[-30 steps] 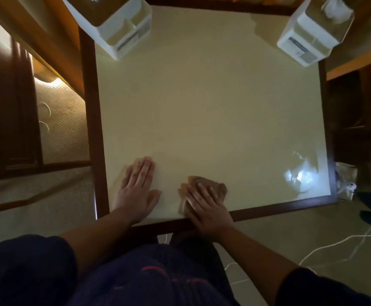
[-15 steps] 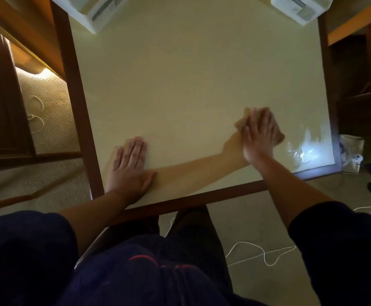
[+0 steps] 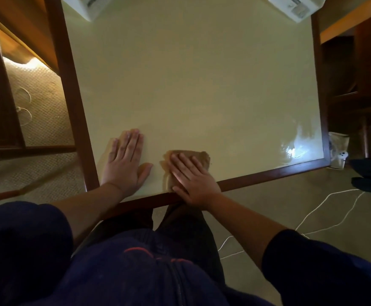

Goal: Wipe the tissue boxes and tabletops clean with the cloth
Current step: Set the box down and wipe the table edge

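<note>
Cloth (image 3: 185, 166) lay flat on the tabletop (image 3: 202, 85) at about six o'clock, just inside the near wooden edge, with the right hand (image 3: 193, 180) pressed on top of it. The right fingers (image 3: 180, 164) were straight and slightly spread, flattening the cloth rather than pinching it; the heel of that hand overhung the table's rim. Just beside it, toward seven o'clock, the left hand (image 3: 125, 164) rested palm-down on the bare surface, fingers straight and close together, thumb angled out toward the cloth, apparently bracing the person.

Two white tissue boxes sat at the far corners, only partly in frame: the left tissue box (image 3: 87, 5) at eleven o'clock and the right tissue box (image 3: 295, 7) at one o'clock. Neither hand was near them.

A bright sheen with streaks showed at four o'clock near the right rim, which may have been glare or damp from wiping; I could not tell which. Judging by the cloth's place, the step in hand was the tabletop's near strip. How much of the wide middle and far part had been wiped could not be read from the surface, and whether the boxes were wiped was not shown.
</note>
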### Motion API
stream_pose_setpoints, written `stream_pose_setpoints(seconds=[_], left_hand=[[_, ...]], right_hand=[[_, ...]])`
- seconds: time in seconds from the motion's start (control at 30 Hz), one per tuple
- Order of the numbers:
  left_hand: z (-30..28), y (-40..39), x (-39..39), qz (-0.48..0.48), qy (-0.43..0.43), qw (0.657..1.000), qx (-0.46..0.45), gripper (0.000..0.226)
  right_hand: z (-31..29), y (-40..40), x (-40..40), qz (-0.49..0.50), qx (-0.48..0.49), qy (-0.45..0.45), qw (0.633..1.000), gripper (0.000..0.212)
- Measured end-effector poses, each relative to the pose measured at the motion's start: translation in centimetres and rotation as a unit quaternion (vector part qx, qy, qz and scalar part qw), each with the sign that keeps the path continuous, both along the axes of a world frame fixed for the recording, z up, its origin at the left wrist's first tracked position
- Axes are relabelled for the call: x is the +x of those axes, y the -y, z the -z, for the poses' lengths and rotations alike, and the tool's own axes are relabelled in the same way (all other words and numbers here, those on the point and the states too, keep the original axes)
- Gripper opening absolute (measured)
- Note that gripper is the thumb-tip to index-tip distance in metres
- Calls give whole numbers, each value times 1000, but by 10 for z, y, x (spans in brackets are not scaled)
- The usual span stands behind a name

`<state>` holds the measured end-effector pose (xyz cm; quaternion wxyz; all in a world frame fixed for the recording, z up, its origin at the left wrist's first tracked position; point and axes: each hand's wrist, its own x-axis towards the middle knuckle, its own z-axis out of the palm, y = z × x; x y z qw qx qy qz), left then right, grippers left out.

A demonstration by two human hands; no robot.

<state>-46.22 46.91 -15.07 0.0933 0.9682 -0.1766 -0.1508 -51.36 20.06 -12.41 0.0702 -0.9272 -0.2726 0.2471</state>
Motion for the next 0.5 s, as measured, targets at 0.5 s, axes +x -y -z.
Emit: stream_pose_setpoints(seconds=[0.5], left_hand=[[-1,-2,0,2,-10,1000,5,86]], right_hand=[[7,52,5,671,-83,23,736,93]])
